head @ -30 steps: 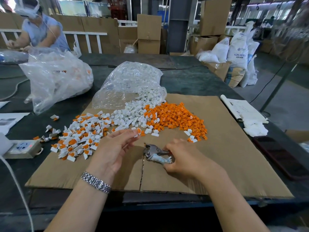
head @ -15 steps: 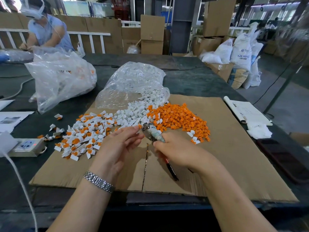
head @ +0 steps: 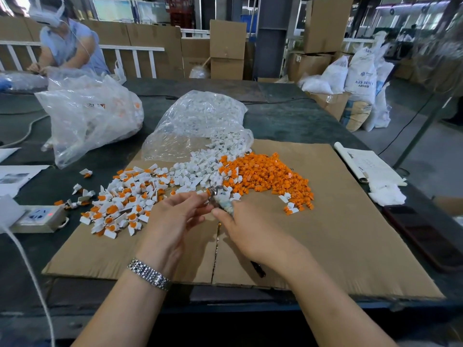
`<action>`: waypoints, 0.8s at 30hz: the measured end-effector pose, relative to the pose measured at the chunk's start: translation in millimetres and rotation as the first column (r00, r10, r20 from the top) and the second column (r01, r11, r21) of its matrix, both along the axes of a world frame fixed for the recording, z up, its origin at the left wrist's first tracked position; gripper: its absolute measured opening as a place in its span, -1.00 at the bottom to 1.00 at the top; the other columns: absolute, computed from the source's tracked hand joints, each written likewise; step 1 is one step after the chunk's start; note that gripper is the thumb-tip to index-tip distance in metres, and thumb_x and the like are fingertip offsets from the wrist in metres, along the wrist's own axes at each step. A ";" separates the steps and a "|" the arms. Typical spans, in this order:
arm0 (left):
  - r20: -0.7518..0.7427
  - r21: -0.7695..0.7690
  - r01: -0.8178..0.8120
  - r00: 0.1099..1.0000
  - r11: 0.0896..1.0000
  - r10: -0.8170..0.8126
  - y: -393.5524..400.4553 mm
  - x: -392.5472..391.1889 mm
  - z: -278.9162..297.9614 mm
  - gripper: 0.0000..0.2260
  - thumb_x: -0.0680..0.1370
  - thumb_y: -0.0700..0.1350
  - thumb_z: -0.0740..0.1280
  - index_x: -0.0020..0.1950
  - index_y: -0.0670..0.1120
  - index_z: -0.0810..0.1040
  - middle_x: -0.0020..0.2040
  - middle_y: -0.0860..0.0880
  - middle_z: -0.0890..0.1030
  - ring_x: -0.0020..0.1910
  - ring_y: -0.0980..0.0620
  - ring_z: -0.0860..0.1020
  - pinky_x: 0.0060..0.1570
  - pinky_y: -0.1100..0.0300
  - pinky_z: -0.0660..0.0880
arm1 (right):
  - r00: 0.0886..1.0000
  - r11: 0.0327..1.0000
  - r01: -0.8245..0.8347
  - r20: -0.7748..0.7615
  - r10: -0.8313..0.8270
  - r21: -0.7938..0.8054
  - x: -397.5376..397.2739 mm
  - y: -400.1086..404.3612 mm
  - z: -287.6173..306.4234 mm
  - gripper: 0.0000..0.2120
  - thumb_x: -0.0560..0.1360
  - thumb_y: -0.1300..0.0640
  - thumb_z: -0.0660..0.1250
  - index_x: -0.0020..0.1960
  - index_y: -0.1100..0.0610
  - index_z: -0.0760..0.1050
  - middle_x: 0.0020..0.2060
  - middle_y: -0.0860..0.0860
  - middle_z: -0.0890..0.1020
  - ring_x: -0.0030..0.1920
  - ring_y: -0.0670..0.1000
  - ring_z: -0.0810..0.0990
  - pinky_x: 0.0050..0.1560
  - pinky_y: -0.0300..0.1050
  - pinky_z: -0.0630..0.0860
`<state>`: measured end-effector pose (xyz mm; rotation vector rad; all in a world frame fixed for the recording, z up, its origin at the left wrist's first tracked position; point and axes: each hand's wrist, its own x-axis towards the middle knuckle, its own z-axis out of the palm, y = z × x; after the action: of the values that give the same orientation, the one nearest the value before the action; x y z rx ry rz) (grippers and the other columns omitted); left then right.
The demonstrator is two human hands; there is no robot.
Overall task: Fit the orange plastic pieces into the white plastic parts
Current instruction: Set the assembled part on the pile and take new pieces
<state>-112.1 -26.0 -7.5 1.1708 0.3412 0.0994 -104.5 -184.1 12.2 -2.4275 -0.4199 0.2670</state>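
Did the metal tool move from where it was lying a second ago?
Yes. The pliers were lifted off the cardboard and moved away from the person, toward the orange pile, held by the right hand.

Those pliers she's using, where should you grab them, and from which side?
By the handles, from the near side. The right hand already wraps them, a dark handle tip poking out behind the wrist. The pliers' metal nose points away toward the piles, so it stays free to work.

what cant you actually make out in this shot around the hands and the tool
Head view only:
- Tool: its middle is hidden inside the right hand; its head is blurred.
- Piece at the left hand fingertips: too small and blurred to identify.
- Assembled pieces: too small to judge how well each orange insert is seated.
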 end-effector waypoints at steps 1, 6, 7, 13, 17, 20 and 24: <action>-0.004 0.006 -0.001 1.000 1.000 0.002 -0.1 -0.2 -0.1 -0.89 0.47 -0.21 0.52 -0.06 -0.22 0.68 -0.25 -0.12 0.72 -0.26 0.07 0.70 -0.35 0.31 0.57 | 1.000 1.000 0.012 0.024 -0.013 0.023 -0.4 1.5 -3.7 -0.68 0.65 -0.22 0.11 0.00 0.01 0.43 -0.30 -0.02 0.53 -0.34 -0.03 0.51 -0.31 -0.05 0.43; 0.003 0.036 -0.032 0.999 0.999 0.032 -0.2 -1.4 -1.3 -0.98 0.49 -0.25 0.50 -0.12 -0.19 0.69 -0.17 -0.16 0.74 -0.28 0.06 0.69 -0.38 0.33 0.56 | 0.990 0.998 0.055 0.127 -0.055 0.000 1.2 5.5 -12.2 -0.61 0.62 -0.28 0.13 -0.01 0.02 0.50 -0.27 -0.01 0.59 -0.28 -0.01 0.57 -0.23 0.01 0.56; 0.006 0.033 -0.034 0.999 0.999 0.034 -0.8 -0.9 -1.5 -0.97 0.49 -0.26 0.50 -0.13 -0.19 0.68 -0.17 -0.16 0.74 -0.28 0.06 0.69 -0.38 0.32 0.56 | 0.989 0.998 0.066 0.133 -0.063 -0.021 3.0 5.8 -12.8 -0.59 0.61 -0.29 0.13 -0.04 0.03 0.49 -0.27 0.01 0.58 -0.28 0.01 0.57 -0.24 0.02 0.56; 0.003 0.226 -0.074 0.997 0.971 0.075 11.6 4.0 -3.1 -0.94 0.54 -0.18 0.47 -0.02 -0.15 0.68 -0.17 -0.09 0.74 -0.25 0.07 0.71 -0.37 0.34 0.56 | 0.995 0.979 0.000 0.093 0.019 -0.205 15.9 -5.6 -13.9 -0.48 0.54 -0.44 0.01 -0.06 -0.01 0.41 -0.23 -0.03 0.53 -0.29 -0.02 0.53 -0.36 -0.08 0.41; 0.046 0.751 -0.199 0.967 0.630 0.250 34.5 10.7 -12.3 -0.88 0.59 -0.10 0.44 0.10 -0.05 0.71 -0.16 -0.01 0.73 -0.27 0.12 0.67 -0.42 0.34 0.45 | 0.963 0.874 0.009 0.240 0.124 -0.485 22.7 -28.1 -25.1 -0.52 0.53 -0.39 0.18 0.09 0.02 0.43 -0.07 -0.05 0.41 -0.03 0.02 0.47 -0.09 -0.04 0.42; 0.055 0.918 -0.169 0.951 0.359 0.305 45.2 20.4 -16.8 -0.80 0.62 -0.09 0.39 0.21 -0.08 0.70 0.14 -0.08 0.70 -0.21 0.13 0.57 -0.30 0.27 0.41 | 0.953 0.893 0.004 0.271 0.132 -0.450 31.1 -35.4 -33.2 -0.48 0.44 -0.43 0.27 0.02 0.02 0.45 0.01 -0.05 0.41 0.09 0.01 0.41 0.05 -0.02 0.41; 0.105 0.973 -0.159 0.951 0.168 0.290 49.2 27.2 -16.4 -0.73 0.64 -0.14 0.34 0.33 -0.09 0.62 0.30 -0.17 0.58 -0.20 0.03 0.54 -0.21 0.16 0.48 | 0.959 0.976 0.058 0.282 0.004 -0.211 59.9 -36.7 -36.7 -0.73 0.59 -0.16 0.29 -0.04 0.04 0.53 -0.02 -0.02 0.53 -0.01 0.01 0.51 -0.02 -0.06 0.46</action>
<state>-84.9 23.2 -23.9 2.4654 0.5847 0.6157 -44.6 -220.8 -24.5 -2.6961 -0.5037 -0.0511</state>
